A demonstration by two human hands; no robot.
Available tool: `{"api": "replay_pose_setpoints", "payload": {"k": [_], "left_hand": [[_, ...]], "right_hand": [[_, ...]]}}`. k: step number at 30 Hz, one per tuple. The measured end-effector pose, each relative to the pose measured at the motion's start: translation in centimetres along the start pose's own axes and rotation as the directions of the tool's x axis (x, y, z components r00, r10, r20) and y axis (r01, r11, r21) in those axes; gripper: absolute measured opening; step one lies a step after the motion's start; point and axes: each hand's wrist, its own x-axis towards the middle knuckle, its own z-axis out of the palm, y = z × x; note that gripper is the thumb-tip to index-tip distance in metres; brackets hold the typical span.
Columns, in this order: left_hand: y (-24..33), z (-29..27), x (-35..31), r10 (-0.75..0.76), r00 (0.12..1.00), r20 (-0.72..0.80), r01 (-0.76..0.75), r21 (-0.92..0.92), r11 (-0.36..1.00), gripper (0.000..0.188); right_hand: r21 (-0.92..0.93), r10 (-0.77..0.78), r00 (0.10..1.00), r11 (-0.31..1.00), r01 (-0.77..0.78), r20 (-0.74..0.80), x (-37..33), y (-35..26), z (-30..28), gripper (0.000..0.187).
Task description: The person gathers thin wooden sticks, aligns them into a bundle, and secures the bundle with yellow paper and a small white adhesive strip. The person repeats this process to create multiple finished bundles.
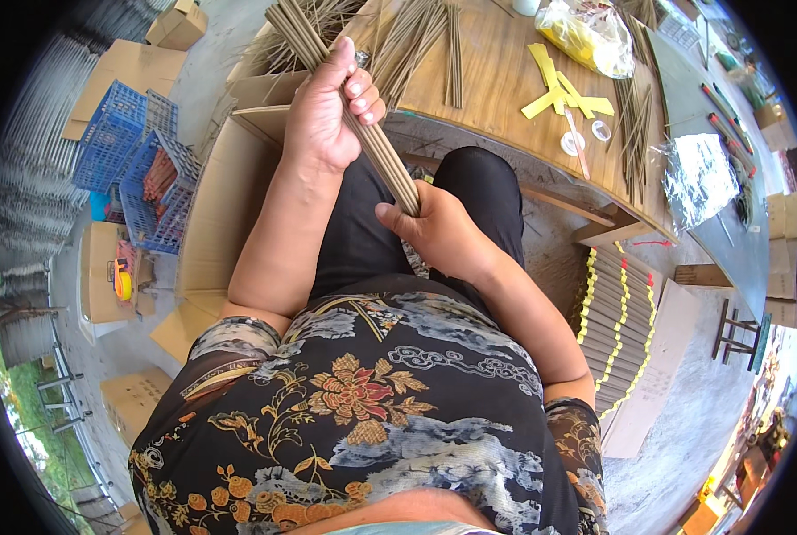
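We grasp a slanting bundle of thin, straight brown sticks (385,160) in our left hand (336,116), its fingers curled around the middle and the thumb laid along the shafts. Our right hand (452,232) meets the bundle's lower end at the crook of the thumb; its fingers are mostly hidden, so we cannot tell whether they grip. The bundle slopes over our lap, just off the near left corner of the brown wooden counter (496,62). More loose brown sticks (412,40) lie by the counter's left edge, and flat yellow strips (559,89) overlap towards its right edge.
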Motion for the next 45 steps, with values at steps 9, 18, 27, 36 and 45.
{"api": "replay_pose_setpoints", "payload": {"k": [9, 18, 27, 36, 45], "left_hand": [[-2.4, -0.1, -1.2, -0.074, 0.992, -0.106, 0.072, -0.029, 0.997, 0.029], [-3.1, -1.5, -0.6, -0.018, 0.976, -0.218, 0.026, 0.032, 0.999, 0.029], [0.8, -6.3, 1.9, 0.078, 0.959, -0.274, -0.098, -0.059, 0.993, 0.041], [2.4, -8.9, 3.7, 0.117, 0.93, -0.349, -0.17, -0.127, 0.977, 0.036], [1.9, -9.4, 3.9, 0.04, 0.913, -0.406, -0.095, -0.117, 0.988, 0.04]], "right_hand": [[-0.057, 0.131, 0.991, 0.99, -0.131, -0.014, 1.2, -1.4, -0.3, 0.031], [-0.362, -0.11, 0.972, 0.932, 0.028, -0.208, 3.9, 1.3, 0.5, 0.031], [-0.158, 0.181, 0.973, 0.975, -0.158, 0.144, 5.1, 0.6, -2.4, 0.027], [-0.506, 0.021, 0.815, 0.774, -0.38, -0.579, 16.8, 3.5, -13.1, 0.032], [-0.715, -0.048, 0.822, 0.524, -0.463, -0.568, 21.2, 4.7, -12.8, 0.028]]}}
